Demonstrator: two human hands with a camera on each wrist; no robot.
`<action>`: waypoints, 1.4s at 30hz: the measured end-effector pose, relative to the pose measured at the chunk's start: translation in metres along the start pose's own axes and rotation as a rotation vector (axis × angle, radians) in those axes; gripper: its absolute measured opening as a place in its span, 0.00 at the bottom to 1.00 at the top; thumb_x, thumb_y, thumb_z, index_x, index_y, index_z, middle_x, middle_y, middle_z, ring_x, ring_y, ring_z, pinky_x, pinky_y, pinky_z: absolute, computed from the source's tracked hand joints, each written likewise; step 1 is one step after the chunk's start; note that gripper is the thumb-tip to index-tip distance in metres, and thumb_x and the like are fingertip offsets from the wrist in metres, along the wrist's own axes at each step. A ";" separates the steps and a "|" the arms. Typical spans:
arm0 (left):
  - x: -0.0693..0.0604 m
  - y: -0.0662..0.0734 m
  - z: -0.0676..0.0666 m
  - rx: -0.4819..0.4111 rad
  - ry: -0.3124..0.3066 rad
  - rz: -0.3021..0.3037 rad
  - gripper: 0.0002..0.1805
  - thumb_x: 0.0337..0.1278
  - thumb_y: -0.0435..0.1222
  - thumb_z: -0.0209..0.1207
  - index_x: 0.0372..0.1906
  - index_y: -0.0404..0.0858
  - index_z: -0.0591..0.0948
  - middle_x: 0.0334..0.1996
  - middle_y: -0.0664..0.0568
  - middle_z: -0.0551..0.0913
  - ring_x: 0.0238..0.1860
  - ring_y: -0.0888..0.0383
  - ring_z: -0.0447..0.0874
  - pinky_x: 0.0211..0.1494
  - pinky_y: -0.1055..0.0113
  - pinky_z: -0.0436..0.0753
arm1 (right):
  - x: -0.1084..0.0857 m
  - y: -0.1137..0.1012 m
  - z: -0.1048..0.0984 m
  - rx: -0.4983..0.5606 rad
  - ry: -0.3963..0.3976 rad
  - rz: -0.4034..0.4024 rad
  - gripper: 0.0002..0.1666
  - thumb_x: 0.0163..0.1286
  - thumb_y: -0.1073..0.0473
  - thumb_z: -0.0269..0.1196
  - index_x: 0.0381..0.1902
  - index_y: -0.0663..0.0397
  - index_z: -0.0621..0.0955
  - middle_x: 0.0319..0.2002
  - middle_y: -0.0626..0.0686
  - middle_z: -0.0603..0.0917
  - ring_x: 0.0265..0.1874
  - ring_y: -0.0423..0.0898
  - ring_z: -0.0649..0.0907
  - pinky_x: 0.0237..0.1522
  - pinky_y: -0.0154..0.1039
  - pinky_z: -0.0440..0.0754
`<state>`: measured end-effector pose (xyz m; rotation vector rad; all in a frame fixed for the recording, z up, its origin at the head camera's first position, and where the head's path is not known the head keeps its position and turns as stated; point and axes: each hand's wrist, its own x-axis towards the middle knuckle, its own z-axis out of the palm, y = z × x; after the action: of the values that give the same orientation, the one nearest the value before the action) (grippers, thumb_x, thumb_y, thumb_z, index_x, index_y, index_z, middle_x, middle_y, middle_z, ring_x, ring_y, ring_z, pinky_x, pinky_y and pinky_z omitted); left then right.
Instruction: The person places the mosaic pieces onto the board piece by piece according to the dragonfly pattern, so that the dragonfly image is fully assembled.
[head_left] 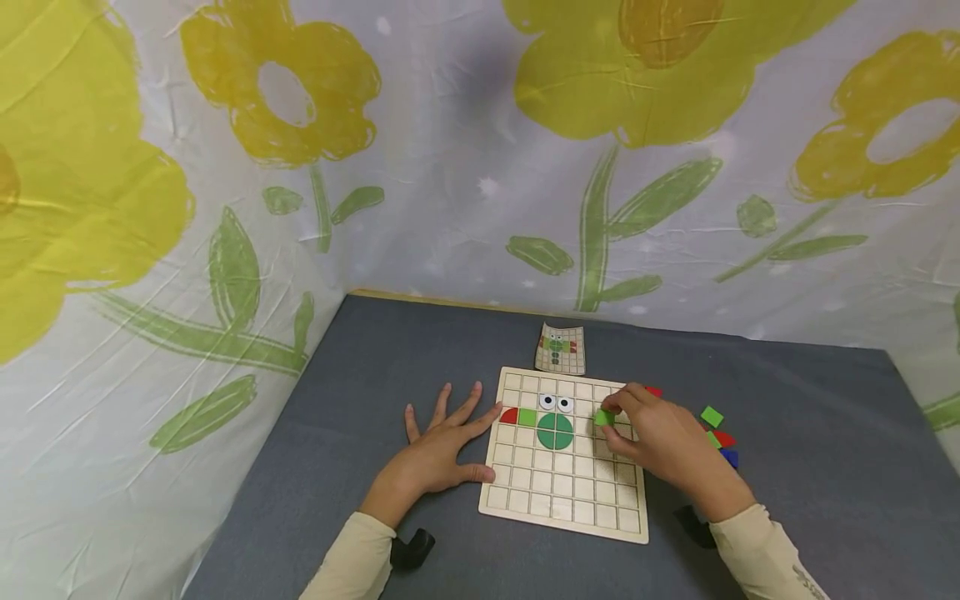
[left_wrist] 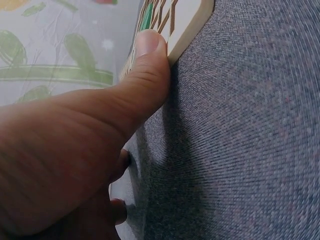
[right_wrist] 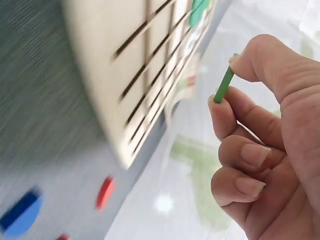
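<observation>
A square wooden grid board [head_left: 525,500] lies on the grey table. Two eye tiles [head_left: 565,405] sit above a dark green circle [head_left: 555,432] made of quarter tiles. To their left are a red rounded tile [head_left: 510,415] and a light green square tile [head_left: 527,417]. With thumb and a fingertip, my left hand [head_left: 435,457] touches the board's left edge, its fingers spread and straight. My right hand [head_left: 667,437] pinches a green square tile [head_left: 603,417] over the board's right side. In the right wrist view, that tile [right_wrist: 225,85] shows edge-on between thumb and finger.
Behind the board lies a small pattern card [head_left: 570,364] with a printed figure on a grid. Loose tiles lie right of the board: a green square [head_left: 712,417], red pieces [head_left: 724,438] and a blue one [head_left: 730,458]. A flowered cloth [head_left: 450,225] hangs behind the table.
</observation>
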<state>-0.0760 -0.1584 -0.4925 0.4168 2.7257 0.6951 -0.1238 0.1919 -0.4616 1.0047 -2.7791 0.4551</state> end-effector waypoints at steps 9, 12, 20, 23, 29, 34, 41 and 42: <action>0.000 -0.001 0.002 -0.005 0.001 0.003 0.54 0.54 0.60 0.72 0.85 0.63 0.60 0.87 0.54 0.43 0.85 0.35 0.26 0.69 0.17 0.25 | 0.026 -0.031 0.013 0.045 -0.005 -0.050 0.14 0.68 0.53 0.75 0.47 0.52 0.87 0.41 0.47 0.84 0.20 0.32 0.73 0.19 0.29 0.70; 0.000 -0.001 0.002 -0.003 0.001 0.001 0.54 0.54 0.60 0.72 0.85 0.63 0.59 0.87 0.54 0.43 0.85 0.36 0.25 0.69 0.17 0.26 | 0.033 -0.041 0.019 0.035 0.003 -0.083 0.14 0.68 0.52 0.75 0.46 0.51 0.87 0.41 0.46 0.84 0.22 0.33 0.78 0.22 0.29 0.75; 0.000 -0.002 0.001 0.000 -0.005 0.000 0.54 0.54 0.61 0.71 0.85 0.63 0.59 0.87 0.54 0.43 0.85 0.36 0.25 0.69 0.17 0.25 | 0.046 -0.063 0.036 -0.014 -0.028 -0.138 0.12 0.67 0.52 0.75 0.44 0.49 0.87 0.39 0.45 0.82 0.24 0.36 0.80 0.24 0.33 0.80; 0.000 -0.002 0.001 0.000 -0.008 0.000 0.54 0.53 0.61 0.71 0.85 0.63 0.59 0.87 0.54 0.42 0.85 0.36 0.25 0.69 0.17 0.26 | 0.049 -0.068 0.041 -0.033 -0.037 -0.147 0.12 0.67 0.52 0.76 0.43 0.49 0.87 0.38 0.44 0.82 0.24 0.37 0.80 0.25 0.33 0.80; 0.000 -0.002 0.001 0.010 -0.009 0.002 0.54 0.54 0.61 0.71 0.85 0.64 0.58 0.87 0.55 0.42 0.85 0.36 0.25 0.69 0.16 0.26 | 0.051 -0.074 0.046 -0.070 -0.045 -0.155 0.14 0.65 0.50 0.78 0.42 0.49 0.87 0.35 0.44 0.80 0.25 0.37 0.80 0.25 0.34 0.81; 0.001 -0.001 0.000 0.017 -0.008 -0.001 0.54 0.54 0.62 0.70 0.85 0.64 0.59 0.87 0.55 0.42 0.85 0.36 0.25 0.69 0.16 0.27 | 0.052 -0.076 0.049 -0.099 -0.048 -0.164 0.13 0.64 0.51 0.78 0.41 0.49 0.88 0.33 0.44 0.79 0.24 0.38 0.79 0.24 0.34 0.80; 0.001 -0.001 0.000 0.024 -0.013 -0.006 0.54 0.54 0.62 0.70 0.85 0.64 0.58 0.87 0.55 0.41 0.85 0.36 0.25 0.70 0.17 0.27 | 0.052 -0.077 0.053 -0.106 -0.059 -0.157 0.11 0.65 0.53 0.78 0.41 0.49 0.89 0.35 0.45 0.81 0.25 0.40 0.81 0.24 0.36 0.81; 0.001 -0.001 0.000 0.025 -0.012 -0.005 0.54 0.54 0.62 0.70 0.85 0.64 0.58 0.87 0.55 0.41 0.85 0.36 0.25 0.70 0.17 0.27 | 0.052 -0.077 0.054 -0.108 -0.059 -0.157 0.11 0.65 0.53 0.78 0.40 0.49 0.89 0.35 0.45 0.81 0.25 0.40 0.81 0.23 0.36 0.81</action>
<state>-0.0769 -0.1588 -0.4930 0.4182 2.7256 0.6558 -0.1160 0.0864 -0.4815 1.2168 -2.7138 0.2549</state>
